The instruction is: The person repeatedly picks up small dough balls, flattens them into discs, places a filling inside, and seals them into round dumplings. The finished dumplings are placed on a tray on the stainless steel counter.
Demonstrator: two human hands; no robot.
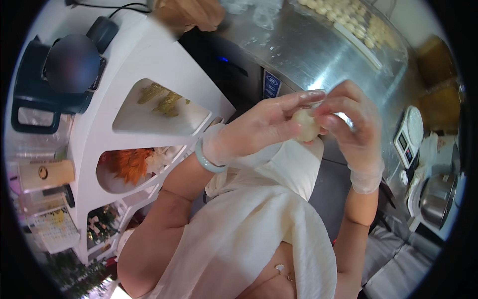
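Observation:
A pale, round dough ball [306, 126] is held up in front of my lap, just off the near edge of the steel table [295, 48]. My left hand [257, 125], in a clear disposable glove and with a pale green bangle at the wrist, curls its thumb and fingers around the ball. Against the ball's right side, the bent thumb and fingers of my gloved right hand [353, 123] pinch its edge. The fingers partly hide the ball.
On the steel table lie several pale balls [354, 28] under clear plastic, beside a white stick [358, 46]. Rightward are a kitchen scale [409, 136] and a steel bowl [437, 200]. A white shelf unit [123, 67] at left bears a dark teal tumbler [31, 86]. A brown paper bag [190, 15] stands behind.

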